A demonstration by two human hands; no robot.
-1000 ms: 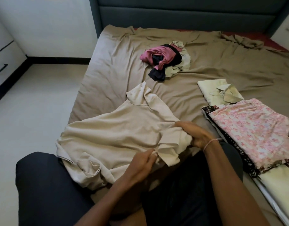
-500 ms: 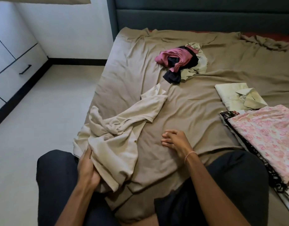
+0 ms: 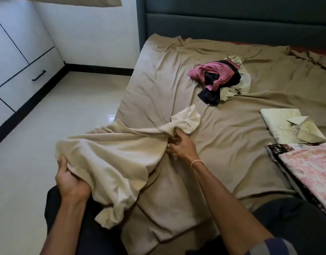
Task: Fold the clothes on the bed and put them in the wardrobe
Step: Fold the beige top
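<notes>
I watched the cream shirt (image 3: 112, 157) stretched between both hands – the left hand (image 3: 70, 179) bunched its hem past the near-left edge of the bed (image 3: 232, 140), the right hand (image 3: 182, 146) clutched cloth near the collar. A crumpled pile (image 3: 219, 80) lay farther back, folded clothes (image 3: 287, 126) at right, the wardrobe (image 3: 20, 61) at left

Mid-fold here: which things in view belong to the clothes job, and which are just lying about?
Job: cream shirt, gripped by left hand and right hand; unfolded pile; folded green shirt; pink floral stack; white cupboard, likely the wardrobe.
Lying about: bed sheet, headboard, floor.
</notes>
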